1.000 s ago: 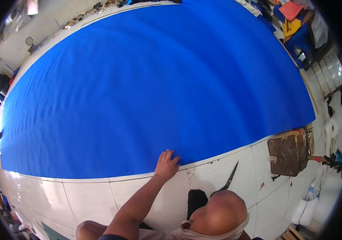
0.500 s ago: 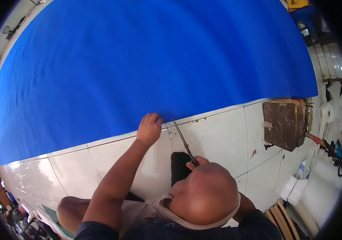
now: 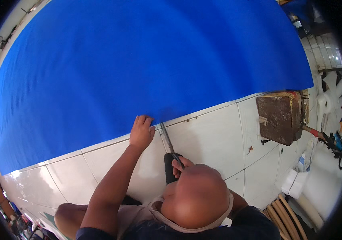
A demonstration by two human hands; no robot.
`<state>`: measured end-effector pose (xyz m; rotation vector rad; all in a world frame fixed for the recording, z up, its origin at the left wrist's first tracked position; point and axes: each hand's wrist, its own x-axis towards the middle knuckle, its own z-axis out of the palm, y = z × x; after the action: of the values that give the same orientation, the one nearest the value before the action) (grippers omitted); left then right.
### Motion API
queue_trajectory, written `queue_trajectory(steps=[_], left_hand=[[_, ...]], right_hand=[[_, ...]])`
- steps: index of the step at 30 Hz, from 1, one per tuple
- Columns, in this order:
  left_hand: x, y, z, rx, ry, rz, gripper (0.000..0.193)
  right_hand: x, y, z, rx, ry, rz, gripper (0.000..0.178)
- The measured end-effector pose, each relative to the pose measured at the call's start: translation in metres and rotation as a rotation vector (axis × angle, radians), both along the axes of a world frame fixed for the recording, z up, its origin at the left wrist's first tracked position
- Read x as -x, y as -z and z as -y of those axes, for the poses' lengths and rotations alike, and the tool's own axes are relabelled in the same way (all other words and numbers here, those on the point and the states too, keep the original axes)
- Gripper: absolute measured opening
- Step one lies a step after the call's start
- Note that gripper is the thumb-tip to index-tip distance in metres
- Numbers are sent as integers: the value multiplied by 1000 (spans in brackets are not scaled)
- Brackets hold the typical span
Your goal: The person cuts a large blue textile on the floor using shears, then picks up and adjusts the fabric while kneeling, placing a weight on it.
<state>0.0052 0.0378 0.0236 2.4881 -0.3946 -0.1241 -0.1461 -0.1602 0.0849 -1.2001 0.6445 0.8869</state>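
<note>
A wide sheet of blue fabric (image 3: 139, 72) lies spread over the white tiled floor. My left hand (image 3: 142, 132) is at its near edge, fingers bent over the border and the thumb beside it, seemingly pinching the cloth. My right hand (image 3: 183, 164) grips a pair of long dark scissors (image 3: 166, 138), partly hidden behind my bent knee (image 3: 201, 196). The blades point away from me, their tips close to the fabric edge just right of my left hand. Whether the blades are parted cannot be made out.
A worn brown block-like box (image 3: 279, 118) stands by the fabric's right corner. Farther right are white rolls (image 3: 325, 176), a handled tool (image 3: 313, 131) and curved tan strips (image 3: 285, 216). White tile (image 3: 207, 140) shows between the fabric and me.
My right hand and the scissors have shifted left, bringing the tips closer to my left hand. The whole view has drifted slightly. My left hand stays at the fabric edge.
</note>
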Motion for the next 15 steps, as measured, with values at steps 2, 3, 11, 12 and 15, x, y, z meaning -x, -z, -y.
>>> queue_trajectory(steps=[2,3,11,12,15], left_hand=[[-1,2,-1,15,-9,-15,23],[-2,4,0,24,-8,-24,23],[0,10,-6,104,-58,62,12],[-1,9,-3,127,-77,66,10],[1,8,-3,142,-48,44,9]], right_hand=[[-9,6,-10,72,-97,24,37],[-8,5,-10,77,-26,-40,36],[-47,-55,-27,164,-194,-19,38],[-37,-15,-29,213,-251,16,40],[-21,40,-36,262,-258,111,45]])
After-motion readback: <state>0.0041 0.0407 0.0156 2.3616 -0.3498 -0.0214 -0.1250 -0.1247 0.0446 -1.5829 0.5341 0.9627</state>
